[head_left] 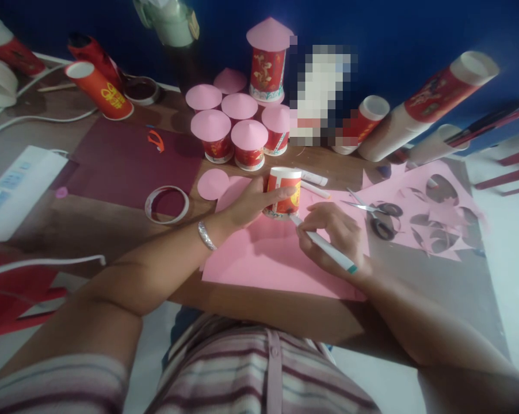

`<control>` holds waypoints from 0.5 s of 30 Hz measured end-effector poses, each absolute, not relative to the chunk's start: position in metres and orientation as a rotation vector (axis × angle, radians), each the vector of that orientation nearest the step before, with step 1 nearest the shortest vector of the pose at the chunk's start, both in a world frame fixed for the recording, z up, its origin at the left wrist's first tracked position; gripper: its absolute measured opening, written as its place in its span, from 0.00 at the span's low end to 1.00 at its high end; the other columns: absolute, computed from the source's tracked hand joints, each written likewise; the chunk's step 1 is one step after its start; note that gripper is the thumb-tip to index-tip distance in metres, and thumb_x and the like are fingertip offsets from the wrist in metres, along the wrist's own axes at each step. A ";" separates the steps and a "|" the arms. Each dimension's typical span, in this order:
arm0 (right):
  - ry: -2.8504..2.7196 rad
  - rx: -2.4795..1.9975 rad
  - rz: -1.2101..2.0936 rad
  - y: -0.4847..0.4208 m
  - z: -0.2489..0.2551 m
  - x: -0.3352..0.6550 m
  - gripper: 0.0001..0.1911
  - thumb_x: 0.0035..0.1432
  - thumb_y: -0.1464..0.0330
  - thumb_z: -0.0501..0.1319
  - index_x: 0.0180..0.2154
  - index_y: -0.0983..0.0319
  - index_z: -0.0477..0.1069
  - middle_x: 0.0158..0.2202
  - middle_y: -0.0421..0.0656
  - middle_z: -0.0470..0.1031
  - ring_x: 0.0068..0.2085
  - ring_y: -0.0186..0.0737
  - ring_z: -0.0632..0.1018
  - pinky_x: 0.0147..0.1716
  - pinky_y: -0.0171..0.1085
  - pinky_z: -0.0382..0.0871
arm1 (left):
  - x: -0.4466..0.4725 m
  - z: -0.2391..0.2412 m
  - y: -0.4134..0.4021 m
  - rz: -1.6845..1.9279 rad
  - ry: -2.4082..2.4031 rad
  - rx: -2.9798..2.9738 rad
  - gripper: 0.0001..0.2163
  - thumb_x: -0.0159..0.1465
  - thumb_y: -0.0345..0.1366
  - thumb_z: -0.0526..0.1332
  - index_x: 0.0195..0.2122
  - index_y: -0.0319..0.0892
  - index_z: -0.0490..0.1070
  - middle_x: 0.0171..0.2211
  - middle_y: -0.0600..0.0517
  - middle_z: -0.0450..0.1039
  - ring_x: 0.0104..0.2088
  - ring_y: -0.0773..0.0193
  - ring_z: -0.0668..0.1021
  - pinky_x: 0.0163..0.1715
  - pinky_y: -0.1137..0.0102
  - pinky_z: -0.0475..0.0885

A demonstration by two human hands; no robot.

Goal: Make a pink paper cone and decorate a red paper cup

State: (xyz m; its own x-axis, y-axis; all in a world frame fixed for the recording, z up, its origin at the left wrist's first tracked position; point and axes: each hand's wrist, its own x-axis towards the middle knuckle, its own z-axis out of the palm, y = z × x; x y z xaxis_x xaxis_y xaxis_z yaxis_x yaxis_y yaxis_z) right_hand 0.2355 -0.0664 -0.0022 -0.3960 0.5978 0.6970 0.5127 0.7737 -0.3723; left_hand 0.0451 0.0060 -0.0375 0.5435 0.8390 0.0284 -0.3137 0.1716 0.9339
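Observation:
My left hand (246, 201) is wrapped round a small red and white paper cup (284, 192) that stands upside down on a pink sheet of paper (268, 259). My right hand (332, 233) grips a white pen (328, 247) with a green end. Its tip touches the paper at the cup's base. A cut pink paper disc (213, 183) lies just left of the cup.
Several cups with pink cone lids (242, 129) stand behind. Scissors (374, 214) lie on cut pink scraps (432, 215) at the right. A tape roll (167, 204) and dark red paper (130, 164) sit left, with tubes (432, 103) at the back.

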 end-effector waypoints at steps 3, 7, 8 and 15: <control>-2.082 -0.837 0.123 -0.066 -0.002 0.235 0.12 0.56 0.79 0.64 0.37 0.56 0.69 0.28 0.38 0.76 0.32 0.41 0.81 0.36 0.45 0.81 | 0.045 -0.037 0.006 0.888 0.589 1.099 0.17 0.61 0.48 0.73 0.39 0.40 0.73 0.33 0.52 0.76 0.33 0.67 0.78 0.33 0.72 0.75; -2.071 -0.832 0.128 -0.066 -0.003 0.235 0.13 0.56 0.79 0.64 0.37 0.56 0.69 0.28 0.38 0.76 0.31 0.41 0.80 0.35 0.44 0.81 | 0.046 -0.037 0.005 0.894 0.591 1.093 0.17 0.61 0.47 0.73 0.40 0.41 0.73 0.33 0.52 0.76 0.33 0.66 0.79 0.34 0.72 0.76; -2.065 -0.831 0.133 -0.065 -0.003 0.235 0.13 0.56 0.79 0.65 0.37 0.56 0.69 0.28 0.38 0.76 0.31 0.41 0.80 0.36 0.44 0.81 | 0.046 -0.038 0.005 0.888 0.585 1.090 0.16 0.61 0.47 0.72 0.40 0.41 0.73 0.33 0.52 0.77 0.33 0.66 0.79 0.33 0.72 0.76; -2.057 -0.848 0.158 -0.065 -0.005 0.237 0.12 0.56 0.78 0.65 0.37 0.56 0.70 0.29 0.38 0.77 0.33 0.42 0.81 0.39 0.47 0.81 | 0.046 -0.039 0.006 0.886 0.600 1.051 0.18 0.59 0.46 0.74 0.43 0.41 0.73 0.35 0.51 0.78 0.34 0.66 0.80 0.34 0.71 0.76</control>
State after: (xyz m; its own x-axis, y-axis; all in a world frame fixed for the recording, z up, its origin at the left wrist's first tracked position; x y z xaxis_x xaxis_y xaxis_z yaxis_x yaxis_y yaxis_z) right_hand 0.2366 -0.0654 -0.0049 -0.3793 0.6215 0.6854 0.5096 0.7586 -0.4059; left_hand 0.0455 0.0058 -0.0390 0.5275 0.8494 -0.0143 -0.3287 0.2196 0.9185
